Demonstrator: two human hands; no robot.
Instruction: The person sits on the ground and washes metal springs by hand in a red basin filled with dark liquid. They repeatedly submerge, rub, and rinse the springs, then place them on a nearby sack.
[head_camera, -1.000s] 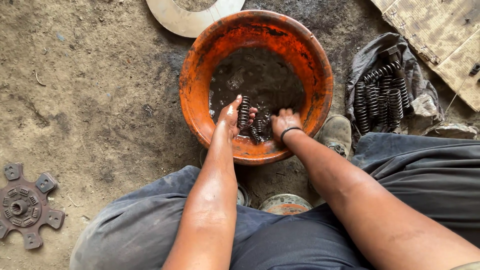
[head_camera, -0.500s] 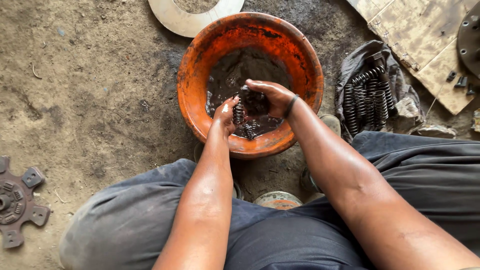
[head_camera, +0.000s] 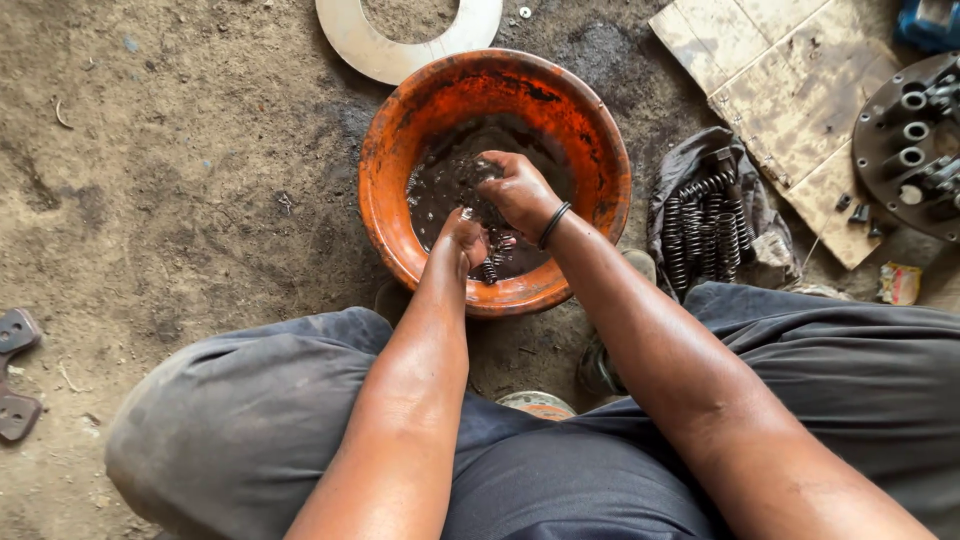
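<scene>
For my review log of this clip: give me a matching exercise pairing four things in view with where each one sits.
Things:
1. orange basin
2. coil springs
3. white ring
4. hands: left hand, right hand

Places:
A. on a grey rag, right of the basin
B. on the dirt between the knees
C. inside the basin, in dark liquid
D. on the ground at the basin's far side

Pairs: 1-B, 2-A, 3-D, 4-C

The scene is lit evenly by soft, diffuse daylight, and no single source can be placed. Shadows are kept faint and short; only a dim one is cast under the orange basin (head_camera: 600, 160) on the dirt floor (head_camera: 180, 180). Small glints are seen on the wet dark liquid (head_camera: 440, 185) inside, and a mild sheen on the forearms. Focus is held sharp at the centre, while the corners are perhaps slightly stretched by the wide lens.
</scene>
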